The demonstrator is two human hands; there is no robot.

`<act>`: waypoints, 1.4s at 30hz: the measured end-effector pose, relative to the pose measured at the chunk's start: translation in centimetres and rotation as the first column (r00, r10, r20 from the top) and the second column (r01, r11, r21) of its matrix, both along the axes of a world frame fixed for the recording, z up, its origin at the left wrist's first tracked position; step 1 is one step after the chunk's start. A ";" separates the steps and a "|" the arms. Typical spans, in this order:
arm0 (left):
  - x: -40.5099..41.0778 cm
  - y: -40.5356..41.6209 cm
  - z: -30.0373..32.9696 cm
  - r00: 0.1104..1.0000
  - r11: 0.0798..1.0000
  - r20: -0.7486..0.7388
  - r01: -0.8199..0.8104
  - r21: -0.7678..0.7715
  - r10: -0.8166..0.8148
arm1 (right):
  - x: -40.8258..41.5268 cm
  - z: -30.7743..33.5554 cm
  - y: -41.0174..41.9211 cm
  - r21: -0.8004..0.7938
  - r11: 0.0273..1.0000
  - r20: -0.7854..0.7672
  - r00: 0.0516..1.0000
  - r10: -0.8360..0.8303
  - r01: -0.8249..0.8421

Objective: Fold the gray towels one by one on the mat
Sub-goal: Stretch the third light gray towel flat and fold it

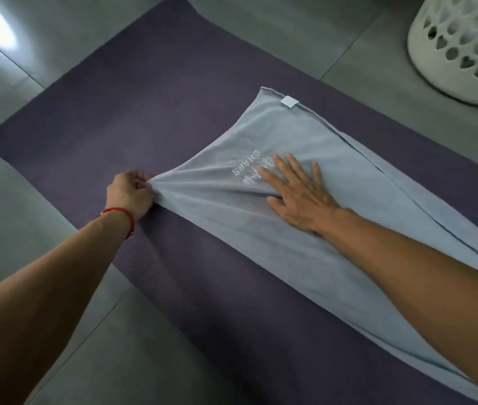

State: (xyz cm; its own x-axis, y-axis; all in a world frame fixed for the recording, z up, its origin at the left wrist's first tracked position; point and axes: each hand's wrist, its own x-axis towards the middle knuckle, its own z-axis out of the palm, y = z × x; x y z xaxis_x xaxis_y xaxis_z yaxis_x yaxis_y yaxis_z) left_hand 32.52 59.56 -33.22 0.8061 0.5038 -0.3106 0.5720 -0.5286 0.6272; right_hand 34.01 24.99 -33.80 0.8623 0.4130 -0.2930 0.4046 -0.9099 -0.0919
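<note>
The gray towel (305, 235) is lying lengthwise along the right side of the purple mat (109, 118). The left hand (131, 192) is pinching its bunched left edge with curled fingers. The right hand (299, 191) is pressing flat, fingers spread, on its middle.

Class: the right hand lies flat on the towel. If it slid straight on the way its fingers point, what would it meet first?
Probably the white lettering on the gray towel; the right hand already partly covers it.
</note>
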 end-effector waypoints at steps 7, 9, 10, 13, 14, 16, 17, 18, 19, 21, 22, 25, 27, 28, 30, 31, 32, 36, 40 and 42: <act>-1.3 -1.4 1.0 0.994 0.957 -0.051 0.111 0.270 -0.101 | -3.2 1.1 -4.1 -0.004 0.989 -0.019 0.989 -0.149 0.149; -1.3 -2.8 1.9 0.964 0.875 -0.065 0.261 0.408 -0.257 | -3.9 1.1 -6.1 -0.021 0.974 -0.033 0.974 -0.225 0.224; -1.4 -3.8 2.2 0.926 0.799 -0.038 0.344 0.494 -0.375 | -4.0 1.1 -6.9 -0.032 0.967 -0.041 0.967 -0.252 0.251; -1.0 -7.1 2.5 0.752 0.633 -0.080 0.602 0.486 -0.654 | -3.9 1.0 -7.7 -0.059 0.964 -0.060 0.963 -0.264 0.260; -0.7 -8.0 2.2 0.724 0.620 -0.125 0.654 0.433 -0.678 | -3.6 1.1 -7.5 -0.052 0.964 -0.053 0.963 -0.265 0.262; 0.0 -9.1 1.7 0.713 0.620 -0.175 0.685 0.383 -0.679 | -2.5 1.4 -6.5 -0.018 0.964 -0.035 0.963 -0.267 0.267; 0.4 -9.3 1.5 0.728 0.637 -0.178 0.672 0.378 -0.662 | -1.7 1.6 -5.8 -0.001 0.967 -0.040 0.966 -0.255 0.255; 0.8 -9.3 1.4 0.750 0.663 -0.167 0.649 0.373 -0.640 | -0.7 1.8 -5.1 0.016 0.973 -0.056 0.972 -0.229 0.230; 1.3 -9.2 1.3 0.769 0.689 -0.154 0.628 0.361 -0.620 | 0.3 1.9 -4.4 0.037 0.979 -0.070 0.978 -0.198 0.201; 1.9 -8.7 1.4 0.785 0.722 -0.156 0.615 0.316 -0.600 | 3.0 1.9 -2.7 0.083 0.986 -0.072 0.988 -0.137 0.143; 2.1 -8.5 1.4 0.783 0.726 -0.160 0.619 0.299 -0.601 | 4.6 1.9 -1.7 0.100 0.987 -0.054 0.992 -0.118 0.123; 1.6 -7.2 1.5 0.836 0.754 -0.162 0.544 0.369 -0.524 | 9.9 1.9 1.3 0.135 0.978 -0.003 0.987 -0.159 0.158; 0.6 -5.7 1.4 0.886 0.768 -0.211 0.464 0.442 -0.414 | 13.3 1.7 2.7 0.132 0.969 0.026 0.976 -0.216 0.211; 0.0 -4.8 1.2 0.891 0.763 -0.235 0.454 0.460 -0.388 | 14.8 1.5 3.3 0.146 0.962 0.039 0.970 -0.240 0.232; -0.8 -3.2 0.5 0.892 0.762 -0.239 0.451 0.465 -0.383 | 16.8 1.4 4.2 0.221 0.929 -0.010 0.953 -0.303 0.298; -1.0 -2.6 0.3 0.902 0.783 -0.216 0.432 0.447 -0.374 | 17.4 1.4 4.6 0.247 0.906 -0.056 0.938 -0.341 0.344; -1.0 -2.2 0.2 0.916 0.817 -0.189 0.400 0.416 -0.353 | 17.8 1.5 4.8 0.251 0.889 -0.090 0.924 -0.372 0.382; -0.2 -1.4 0.2 0.934 0.861 -0.214 0.348 0.371 -0.286 | 18.6 1.7 5.8 0.244 0.886 -0.062 0.918 -0.391 0.393; 1.7 -0.5 0.8 0.959 0.888 -0.206 0.262 0.378 -0.195 | 20.4 2.1 6.6 0.292 0.893 -0.040 0.937 -0.346 0.342; 2.7 0.5 1.1 0.977 0.906 -0.179 0.181 0.384 -0.120 | 20.8 2.6 7.3 0.341 0.892 -0.075 0.955 -0.288 0.296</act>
State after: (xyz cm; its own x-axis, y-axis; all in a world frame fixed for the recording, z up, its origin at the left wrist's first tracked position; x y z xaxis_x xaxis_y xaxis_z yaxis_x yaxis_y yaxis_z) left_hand 35.21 60.06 -32.16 0.8425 0.4862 -0.2321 0.5356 -0.8023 0.2634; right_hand 54.79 32.25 -31.22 0.9547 0.2222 -0.1980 0.1201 -0.8963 -0.4269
